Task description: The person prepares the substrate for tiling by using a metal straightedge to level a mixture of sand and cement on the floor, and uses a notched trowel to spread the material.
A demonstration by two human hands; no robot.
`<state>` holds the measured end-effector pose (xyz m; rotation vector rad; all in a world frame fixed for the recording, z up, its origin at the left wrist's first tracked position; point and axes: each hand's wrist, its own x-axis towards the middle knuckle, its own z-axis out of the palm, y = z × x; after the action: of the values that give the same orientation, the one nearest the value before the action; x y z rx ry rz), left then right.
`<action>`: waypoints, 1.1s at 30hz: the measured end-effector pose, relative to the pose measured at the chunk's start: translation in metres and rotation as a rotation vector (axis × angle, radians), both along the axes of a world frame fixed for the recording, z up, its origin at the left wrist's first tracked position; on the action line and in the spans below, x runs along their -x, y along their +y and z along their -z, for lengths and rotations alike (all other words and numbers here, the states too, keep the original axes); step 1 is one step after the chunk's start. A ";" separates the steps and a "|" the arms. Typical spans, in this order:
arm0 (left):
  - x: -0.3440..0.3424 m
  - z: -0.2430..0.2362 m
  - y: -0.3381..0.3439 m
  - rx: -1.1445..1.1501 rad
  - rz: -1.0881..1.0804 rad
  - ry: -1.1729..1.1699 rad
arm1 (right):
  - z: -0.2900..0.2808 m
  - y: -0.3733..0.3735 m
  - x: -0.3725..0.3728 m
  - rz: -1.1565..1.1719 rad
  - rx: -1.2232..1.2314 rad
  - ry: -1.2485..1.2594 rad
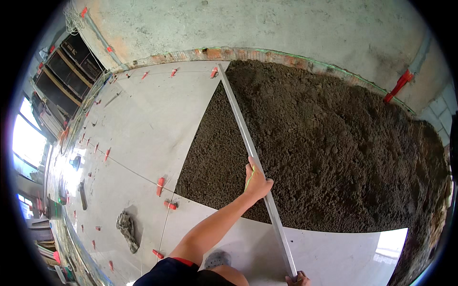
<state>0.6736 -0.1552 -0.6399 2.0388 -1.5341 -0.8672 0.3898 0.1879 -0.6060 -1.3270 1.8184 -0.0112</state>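
Observation:
A long straight metal screed bar (pixel 240 119) runs slantwise over a bed of dark, crumbly mortar (pixel 329 143). Its far end reaches the large pale floor tiles (pixel 143 109) by the back wall, and its near end passes above the nearer tile (pixel 334 257). Around the bar's middle my left hand (pixel 258 182) is closed, with a thin green light line falling across it. At the near end, by the lower edge, my right hand (pixel 299 279) is closed on the bar and partly cut off. Between bar and left-hand tile lies a wedge of smoother mortar (pixel 205 157).
Red levelling wedges (pixel 161 186) sit along the tile joints. A crumpled grey rag (pixel 127 231) and a dark-handled tool (pixel 83 195) lie on the tiles to the left. A red pipe (pixel 399 86) stands at the right wall; dark panels (pixel 67 71) lean at far left.

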 end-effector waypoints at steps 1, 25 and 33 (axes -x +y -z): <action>-0.002 0.004 -0.001 0.016 -0.003 -0.084 | 0.001 0.000 -0.004 -0.008 0.021 -0.007; 0.130 0.000 0.024 0.091 0.415 0.110 | 0.027 0.104 0.082 0.093 0.202 0.173; 0.050 -0.067 -0.015 -0.223 0.190 0.324 | 0.021 0.036 0.036 0.066 0.104 0.054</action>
<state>0.6238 -0.1707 -0.5726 1.8002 -1.5167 -1.4221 0.3543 0.2241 -0.6274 -1.3500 1.9288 -0.1071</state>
